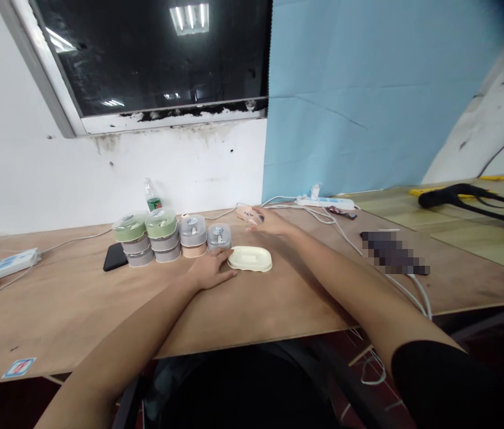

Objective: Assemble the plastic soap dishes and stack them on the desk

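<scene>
A shallow cream-coloured oblong dish (pixel 251 259) lies on the table in front of me. At its left end rests my left hand (pixel 211 269), low on the tabletop, fingers stretched and thumb apart, fingertips at the dish's rim. Beyond the dish, my right hand (pixel 271 221) is closed on a small clear plastic piece with a peach tint (pixel 250 215); its exact kind is not clear. Just left of the dish stands a grey round-cornered container (pixel 219 236). Beside it are a stack with a grey top and peach base (pixel 193 236) and two green-topped stacks (pixel 162 235) (pixel 133 238).
A black phone (pixel 115 257) lies left of the stacks, with a plastic bottle (pixel 152 195) behind them. Power strips sit at the left (pixel 6 266) and back right (pixel 326 202). White cables (pixel 345 236) cross the right side near a dark blurred-out object (pixel 392 252).
</scene>
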{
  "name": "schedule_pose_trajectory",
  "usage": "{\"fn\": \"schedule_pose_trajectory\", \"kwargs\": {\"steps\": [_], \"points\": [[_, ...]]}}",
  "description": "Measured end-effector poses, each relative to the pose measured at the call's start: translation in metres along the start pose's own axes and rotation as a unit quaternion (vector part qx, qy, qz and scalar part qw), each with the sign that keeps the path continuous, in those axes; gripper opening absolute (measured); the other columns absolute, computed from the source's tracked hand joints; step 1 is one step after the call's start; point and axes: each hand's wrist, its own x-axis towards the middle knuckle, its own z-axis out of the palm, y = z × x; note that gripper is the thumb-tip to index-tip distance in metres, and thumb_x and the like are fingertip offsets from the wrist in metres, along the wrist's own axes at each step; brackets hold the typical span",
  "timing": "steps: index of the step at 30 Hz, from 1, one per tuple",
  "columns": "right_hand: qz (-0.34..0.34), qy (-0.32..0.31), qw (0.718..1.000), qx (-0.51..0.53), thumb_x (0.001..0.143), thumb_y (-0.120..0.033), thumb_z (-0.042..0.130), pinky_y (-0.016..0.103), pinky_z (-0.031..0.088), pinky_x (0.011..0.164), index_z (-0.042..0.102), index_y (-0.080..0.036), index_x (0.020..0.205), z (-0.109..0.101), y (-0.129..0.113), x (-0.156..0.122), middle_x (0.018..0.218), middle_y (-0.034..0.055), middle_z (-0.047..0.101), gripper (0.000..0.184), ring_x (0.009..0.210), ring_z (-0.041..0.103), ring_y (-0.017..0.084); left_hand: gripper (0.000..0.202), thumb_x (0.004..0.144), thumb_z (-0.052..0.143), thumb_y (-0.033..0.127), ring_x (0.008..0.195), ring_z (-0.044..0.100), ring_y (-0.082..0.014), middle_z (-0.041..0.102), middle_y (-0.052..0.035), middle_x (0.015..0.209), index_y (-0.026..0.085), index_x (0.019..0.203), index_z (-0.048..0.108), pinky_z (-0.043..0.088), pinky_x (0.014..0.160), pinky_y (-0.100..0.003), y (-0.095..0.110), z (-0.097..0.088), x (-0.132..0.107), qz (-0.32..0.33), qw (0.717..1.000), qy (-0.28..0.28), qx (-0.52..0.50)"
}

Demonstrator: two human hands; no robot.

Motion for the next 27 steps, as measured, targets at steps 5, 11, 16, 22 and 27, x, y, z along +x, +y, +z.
{"fn": "schedule_pose_trajectory", "kwargs": {"steps": [5, 11, 16, 22, 27], "points": [[0.073, 0.052, 0.986, -0.142, 0.076, -0.061, 0.061, 0.043, 0.036, 0.103, 0.056, -0.018, 0.129, 0.022, 0.021, 0.037, 0.135, 0.0148, 0.052, 0.068, 0.124, 0.046, 0.032, 0.055, 0.090, 0.047, 0.053, 0.115, 0.055, -0.0280, 0.050, -0.0136, 0.133, 0.019, 0.133, 0.052, 0.043, 0.100, -0.042, 0.002, 0.003, 0.001, 0.025, 1.000, 0.001, 0.016], [0.190, 0.011, 0.960, -0.204, 0.080, -0.052, 0.057, 0.046, 0.037, 0.099, 0.064, -0.019, 0.118, 0.036, 0.033, 0.057, 0.132, 0.0160, 0.054, 0.051, 0.122, 0.047, 0.035, 0.043, 0.086, 0.054, 0.056, 0.097, 0.062, -0.0235, 0.050, -0.0115, 0.133, 0.018, 0.100, 0.067, 0.050, 0.085, -0.036, 0.005, 0.000, -0.001, 0.030, 0.999, 0.004, 0.020], [0.211, -0.001, 0.955, -0.207, 0.073, -0.048, 0.065, 0.034, 0.045, 0.077, 0.072, -0.020, 0.090, 0.022, 0.041, 0.045, 0.095, 0.0116, 0.070, 0.033, 0.089, 0.063, 0.027, 0.046, 0.082, 0.056, 0.060, 0.083, 0.064, -0.0193, 0.062, -0.0095, 0.118, 0.017, 0.071, 0.064, 0.049, 0.076, -0.032, 0.007, -0.008, -0.004, 0.048, 0.999, -0.008, 0.011], [0.166, 0.099, 0.963, -0.190, 0.085, -0.040, 0.052, 0.031, 0.041, 0.070, 0.068, -0.017, 0.086, -0.004, 0.048, 0.024, 0.086, 0.0106, 0.070, 0.028, 0.077, 0.060, 0.021, 0.047, 0.082, 0.055, 0.062, 0.087, 0.064, -0.0203, 0.064, -0.0087, 0.112, 0.018, 0.070, 0.064, 0.048, 0.078, -0.031, 0.005, -0.011, -0.004, 0.056, 0.998, -0.003, -0.002], [0.109, 0.202, 0.963, -0.142, 0.091, -0.038, 0.043, 0.032, 0.042, 0.075, 0.065, -0.018, 0.095, -0.025, 0.041, 0.001, 0.094, 0.0097, 0.069, 0.029, 0.086, 0.059, 0.022, 0.039, 0.089, 0.049, 0.054, 0.099, 0.061, -0.0217, 0.063, -0.0087, 0.110, 0.019, 0.098, 0.065, 0.046, 0.089, -0.034, -0.001, -0.020, -0.006, 0.036, 0.998, 0.051, -0.014]]}}
